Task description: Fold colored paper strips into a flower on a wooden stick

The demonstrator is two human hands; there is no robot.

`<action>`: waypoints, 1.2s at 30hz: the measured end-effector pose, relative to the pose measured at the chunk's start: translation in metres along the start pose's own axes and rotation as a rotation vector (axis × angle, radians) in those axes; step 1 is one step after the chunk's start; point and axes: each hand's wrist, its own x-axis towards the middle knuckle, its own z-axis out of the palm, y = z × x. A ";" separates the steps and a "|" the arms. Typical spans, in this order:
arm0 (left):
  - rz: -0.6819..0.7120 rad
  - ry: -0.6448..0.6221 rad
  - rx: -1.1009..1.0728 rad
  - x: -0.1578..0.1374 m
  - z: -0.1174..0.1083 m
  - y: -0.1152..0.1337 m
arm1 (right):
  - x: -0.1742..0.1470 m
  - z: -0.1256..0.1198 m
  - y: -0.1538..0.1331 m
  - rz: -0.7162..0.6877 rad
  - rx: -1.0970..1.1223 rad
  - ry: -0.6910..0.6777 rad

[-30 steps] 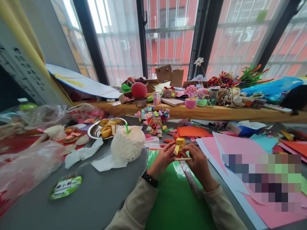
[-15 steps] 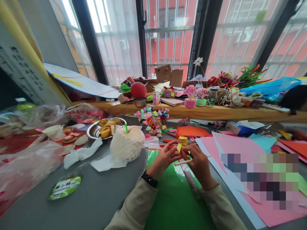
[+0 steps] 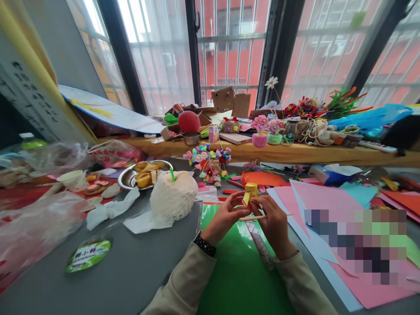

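Between my hands, above a green mat (image 3: 243,280), is a small folded piece of yellow paper (image 3: 251,190) with an orange-red edge. My left hand (image 3: 225,218) is closed at its left side, fingertips pinching the paper. On the other side my right hand (image 3: 274,223) pinches the same piece with thumb and finger. A thin wooden stick (image 3: 254,218) lies across my right hand, held in its fingers, with the tip pointing left. Below the hands a pale patterned strip (image 3: 259,245) rests on the mat.
To the left stand a net-wrapped coconut (image 3: 173,194) with a green straw and a metal bowl (image 3: 123,178) of banana peels. Pink paper sheets (image 3: 357,288) spread on the right. Behind are a bunch of fuzzy flowers (image 3: 210,162) and a crowded windowsill (image 3: 157,148).
The folded yellow paper has tilted slightly and moved a little up between my fingers. My left fingers have curled closer to it, and the stick lies flatter.
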 end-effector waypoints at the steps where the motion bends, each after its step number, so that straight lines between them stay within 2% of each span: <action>1: 0.005 0.005 0.004 0.001 0.000 -0.001 | 0.000 0.000 0.001 0.005 -0.001 -0.008; 8: 0.007 0.074 0.044 0.004 -0.002 -0.005 | 0.001 0.001 0.006 0.038 -0.041 -0.099; 13: -0.022 0.073 0.061 0.005 -0.006 -0.008 | 0.002 0.001 0.007 0.041 -0.064 -0.177; 20: 0.025 0.063 0.135 0.007 -0.007 -0.008 | 0.001 0.001 0.009 0.040 -0.043 -0.185; 25: 0.197 0.062 0.424 0.003 -0.003 -0.003 | 0.002 0.002 0.012 0.038 0.004 -0.184; 28: 0.253 0.125 0.575 0.000 -0.001 -0.003 | 0.002 0.002 0.012 0.046 0.037 -0.184; 36: 0.333 0.271 0.724 -0.002 -0.001 -0.005 | 0.003 0.002 0.009 0.063 0.102 -0.213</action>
